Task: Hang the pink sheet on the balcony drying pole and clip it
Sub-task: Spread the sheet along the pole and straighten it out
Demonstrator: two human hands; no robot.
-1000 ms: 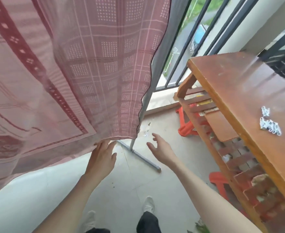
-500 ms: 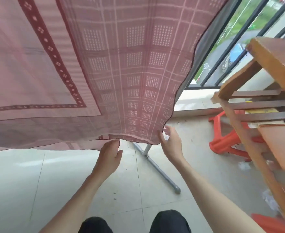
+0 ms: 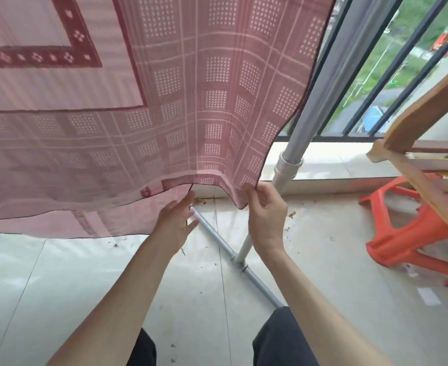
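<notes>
We see the pink sheet (image 3: 217, 88): semi-sheer, pale grid lines, blocks of white dots, dark maroon border band with white diamond motifs at 10 o'clock, thin dark hem. Drying rack upright (image 3: 294, 157) is grey-silver. Stool (image 3: 413, 231) at 3 o'clock is orange-red. Table (image 3: 429, 112) is brown wood. Floor (image 3: 85, 286) tiles glossy off-white. Railing (image 3: 376, 83) bars black.

Pink sheet (image 3: 191, 88) hanging overhead, right hand (image 3: 266, 215) pinching its lower corner, left hand (image 3: 175, 224) open at the hem, rack pole (image 3: 291, 165) behind, orange stool (image 3: 413, 233) right
</notes>
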